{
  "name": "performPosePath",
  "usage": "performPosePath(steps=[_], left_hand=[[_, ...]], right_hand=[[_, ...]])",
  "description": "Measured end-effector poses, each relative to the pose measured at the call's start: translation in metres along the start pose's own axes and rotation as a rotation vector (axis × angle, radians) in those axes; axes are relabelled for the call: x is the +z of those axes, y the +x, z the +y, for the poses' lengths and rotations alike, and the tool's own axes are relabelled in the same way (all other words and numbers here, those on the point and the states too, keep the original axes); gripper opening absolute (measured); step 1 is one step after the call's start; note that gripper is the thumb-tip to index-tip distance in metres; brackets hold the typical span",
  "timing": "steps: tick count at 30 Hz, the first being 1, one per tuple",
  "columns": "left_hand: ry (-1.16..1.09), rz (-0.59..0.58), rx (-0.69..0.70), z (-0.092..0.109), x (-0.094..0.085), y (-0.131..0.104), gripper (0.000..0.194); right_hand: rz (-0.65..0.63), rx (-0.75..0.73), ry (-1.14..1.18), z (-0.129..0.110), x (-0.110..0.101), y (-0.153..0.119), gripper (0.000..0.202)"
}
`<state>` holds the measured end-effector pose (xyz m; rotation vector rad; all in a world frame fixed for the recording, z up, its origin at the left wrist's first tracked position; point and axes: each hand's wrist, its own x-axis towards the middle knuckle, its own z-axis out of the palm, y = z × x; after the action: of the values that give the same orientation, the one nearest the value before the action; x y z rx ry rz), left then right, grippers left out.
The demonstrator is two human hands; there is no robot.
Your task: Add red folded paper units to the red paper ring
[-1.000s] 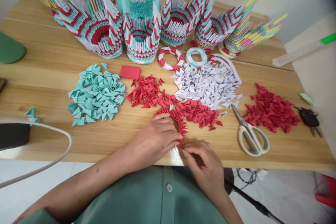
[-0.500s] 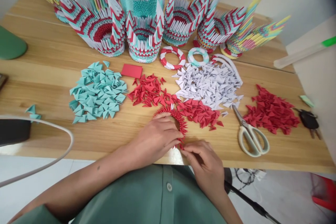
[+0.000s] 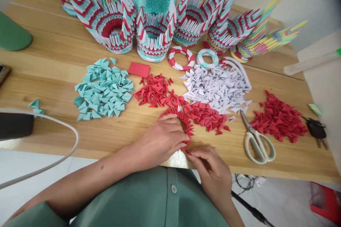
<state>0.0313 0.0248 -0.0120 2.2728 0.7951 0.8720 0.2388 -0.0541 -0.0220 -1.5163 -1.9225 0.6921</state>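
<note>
A spiky ring of folded red paper pieces (image 3: 188, 125) lies near the table's front edge. My left hand (image 3: 167, 136) curls over its left and near side, fingers closed on it and hiding much of the ring. Just right of it, my right hand (image 3: 210, 165) pinches a small folded red paper piece (image 3: 188, 151) between thumb and fingertips, close to the ring's near edge. Touching the ring's far right side is a heap of red folded pieces (image 3: 206, 116). A pile of white folded pieces (image 3: 215, 87) sits beyond that.
Teal folded pieces (image 3: 103, 90) are heaped at the left, another red heap (image 3: 279, 117) at the right beside scissors (image 3: 259, 145). Paper baskets (image 3: 154, 39) stand along the back. Two paper rings (image 3: 181, 58) lie before them. A white cable (image 3: 74, 134) arcs at left.
The whole view has shifted slightly, so the table things appear a little further right. My right hand has drawn slightly away from the ring, with the small red piece still in its pinch.
</note>
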Motion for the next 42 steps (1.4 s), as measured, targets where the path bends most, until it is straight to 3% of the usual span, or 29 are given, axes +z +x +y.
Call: performPosePath(steps=[29,42], left_hand=[[-0.007,-0.039,-0.032,0.0023,0.0014,0.0,0.021],[-0.062,-0.045,-0.094,0.001,0.0025,-0.0008,0.011]], right_hand=[[0.0,-0.01,-0.046,-0.0026,0.0029,0.0039,0.009],[0.01,-0.021,-0.047,-0.0042,0.0038,0.0076,0.008]])
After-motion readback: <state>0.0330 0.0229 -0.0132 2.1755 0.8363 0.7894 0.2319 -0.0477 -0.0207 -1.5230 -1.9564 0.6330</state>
